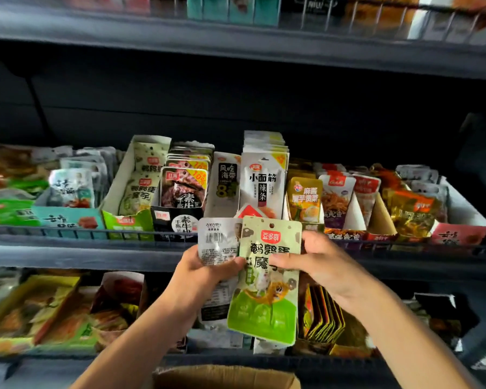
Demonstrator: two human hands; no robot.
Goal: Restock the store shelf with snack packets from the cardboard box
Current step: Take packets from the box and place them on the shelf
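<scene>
Both hands are raised in front of the middle shelf (96, 252), just before its front edge, and share a small bundle of packets. The left hand (199, 272) has its fingers curled round a white packet (218, 241) that shows its barcode side, thumb lying across the front. The right hand (317, 262) pinches a green packet (267, 279) near its upper half, thumb on the printed face and fingers behind its right edge; this packet overlaps the white one and hangs down upright, its lower end in front of the bottom shelf (68, 357). On the middle shelf, open display trays stand side by side along the front rail: towards the left, a green tray (127, 220) holds packets of the same pattern as the green one in hand; next to it is a black tray (177, 220) of dark packets, then white packets (264, 181) stacked upright near the centre, directly behind the hands. Yellow and red packets (337, 197) fill trays towards the right end. The cardboard box (225, 377) sits at the bottom of the view, below the forearms, its open flap just visible.
</scene>
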